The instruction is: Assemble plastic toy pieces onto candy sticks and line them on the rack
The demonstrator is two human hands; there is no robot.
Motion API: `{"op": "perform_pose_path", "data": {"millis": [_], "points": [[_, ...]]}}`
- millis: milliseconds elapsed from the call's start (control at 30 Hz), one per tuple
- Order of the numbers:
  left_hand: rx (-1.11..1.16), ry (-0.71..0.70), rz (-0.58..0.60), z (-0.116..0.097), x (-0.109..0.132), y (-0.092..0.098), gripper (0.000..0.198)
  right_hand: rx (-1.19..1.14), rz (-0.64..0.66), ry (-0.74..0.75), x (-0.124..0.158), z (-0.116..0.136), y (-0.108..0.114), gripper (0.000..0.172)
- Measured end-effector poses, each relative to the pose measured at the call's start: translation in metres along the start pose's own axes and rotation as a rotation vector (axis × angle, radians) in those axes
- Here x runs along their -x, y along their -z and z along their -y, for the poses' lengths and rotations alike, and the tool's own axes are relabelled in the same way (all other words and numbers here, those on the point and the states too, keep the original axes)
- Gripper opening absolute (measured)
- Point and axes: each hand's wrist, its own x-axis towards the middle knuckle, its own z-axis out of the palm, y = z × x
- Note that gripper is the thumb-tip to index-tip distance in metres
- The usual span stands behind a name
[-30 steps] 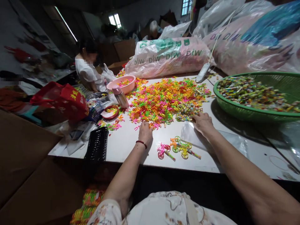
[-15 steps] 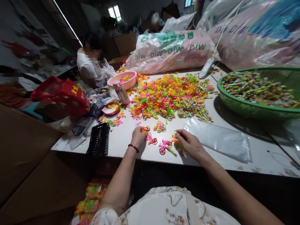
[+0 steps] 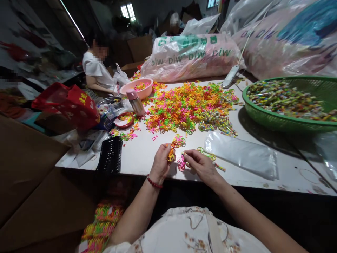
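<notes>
Where the far end of the white desk (image 3: 142, 154) is closed off by bulging printed sacks (image 3: 189, 56), a wide green basket (image 3: 284, 121) filled with small wrapped sticks is set at the right edge. The middle of the desk is covered by a heap of neon plastic pieces (image 3: 184, 105). A flat stack of clear bags (image 3: 242, 153) is laid in front of the basket. At the left, a red bag (image 3: 68, 105), a black ribbed tray (image 3: 110, 156), a pink bowl (image 3: 138, 88) and a pink-capped bottle (image 3: 135, 102) are gathered, and a person in a white shirt (image 3: 94, 68) is seated beyond them.

The left hand (image 3: 161, 163) and the right hand (image 3: 201, 166) are held close together over the near edge of the desk. The grip of the left hand is closed, thumb against fingers, on an orange toy bicycle (image 3: 171, 154), which is lifted clear of the desk. The grip of the right hand is pinched shut on a thin stick (image 3: 184, 153), whose tip is pointed at the orange toy bicycle, just beside it; whether the two touch cannot be told. A pink bicycle (image 3: 181, 165) is seen between the hands, below the stick, and it cannot be told whether it is held. A small cluster of bicycles (image 3: 178, 141) is seen on the desk just beyond the left hand, and a green-and-yellow bicycle (image 3: 207, 154) just past the right knuckles.
</notes>
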Motion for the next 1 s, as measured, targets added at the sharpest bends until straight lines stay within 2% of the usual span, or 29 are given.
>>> {"op": "perform_pose_path", "data": {"millis": [133, 267, 500, 767, 900, 1000], "points": [[-0.051, -0.049, 0.024, 0.011, 0.014, -0.016, 0.037, -0.112, 0.014, -0.045, 0.003, -0.001, -0.003, 0.035], [-0.111, -0.051, 0.022, 0.018, 0.018, -0.021, 0.036, -0.13, 0.014, -0.042, 0.007, 0.0, -0.002, 0.036], [-0.227, -0.069, 0.032, 0.025, 0.019, -0.021, 0.033, -0.076, -0.014, -0.024, 0.013, -0.003, 0.003, 0.032], [-0.227, -0.102, 0.049, 0.026, 0.018, -0.024, 0.035, 0.005, -0.091, 0.062, 0.017, -0.009, 0.003, 0.025], [-0.353, -0.125, 0.057, 0.026, 0.019, -0.022, 0.031, 0.028, -0.08, 0.074, 0.019, -0.009, 0.004, 0.024], [-0.505, -0.186, 0.02, 0.023, 0.02, -0.02, 0.029, 0.098, -0.073, 0.113, 0.021, -0.005, 0.006, 0.021]]}}
